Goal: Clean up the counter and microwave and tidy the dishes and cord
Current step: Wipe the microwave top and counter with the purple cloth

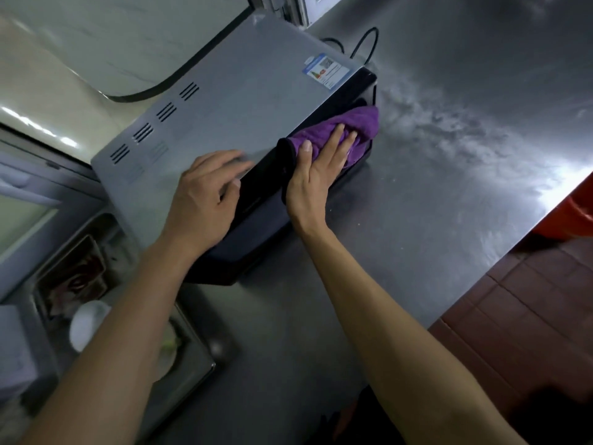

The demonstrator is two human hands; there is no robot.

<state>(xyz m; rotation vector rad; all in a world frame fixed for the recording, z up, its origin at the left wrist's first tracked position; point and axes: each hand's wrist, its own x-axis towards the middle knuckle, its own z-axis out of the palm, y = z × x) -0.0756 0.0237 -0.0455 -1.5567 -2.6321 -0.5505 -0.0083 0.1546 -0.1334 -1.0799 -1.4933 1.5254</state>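
- Pressing with straight fingers, the right hand (316, 170) holds a crumpled purple cloth (340, 131) flat against the black front face of the microwave; the fingers lie on the fabric and do not curl round it.
- Left hand (205, 200) rests on the front top edge of the microwave, just beside the right hand, fingers loosely bent and gripping nothing.
- Brushed stainless-steel counter (449, 187) carries the microwave and spreads out to its right, with pale streaks near the cloth.
- Grey metal-topped microwave (231, 101) with a black front stands on that counter; rows of vent slots and a blue-and-white label show on its top.
- Steel sink (192, 345) lies left of the microwave, with a blurred white dish (88, 326) in it.
- Black cord (365, 43) loops on the counter just behind the microwave.
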